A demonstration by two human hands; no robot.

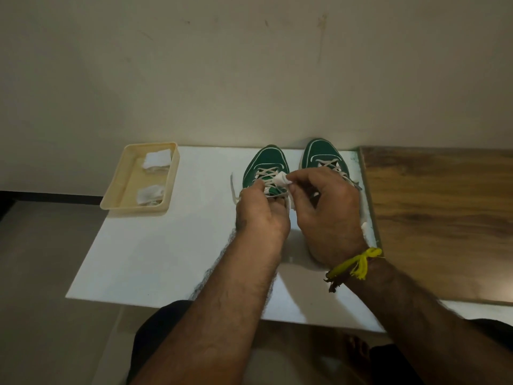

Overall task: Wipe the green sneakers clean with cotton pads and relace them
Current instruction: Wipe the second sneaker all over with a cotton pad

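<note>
Two folded white cotton pads lie in a shallow cream plastic tray (116,187), rectangular with rounded corners, which sits on the left edge of the white board (172,245); one pad (156,159) is at the tray's far end, the other (150,194) at its near end, and both look soft and crumpled. Right of the tray, on the smooth flat board, stand two green sneakers with cream laces and pale trim, toes pointing at the wall. The left sneaker (266,162) is partly covered by the left hand (261,212), whose fingers curl down over its laced throat and grip it. A loose lace end (232,187) trails beside it toward the tray. The right hand (324,207) pinches a third, wadded cotton pad (281,179) between thumb and fingertips, touching it to the left sneaker's laces. A yellow thread band (358,263) circles that wrist. The right sneaker (323,154) stands just beyond. Farthest from the tray lies a wood-grain panel (444,218).
</note>
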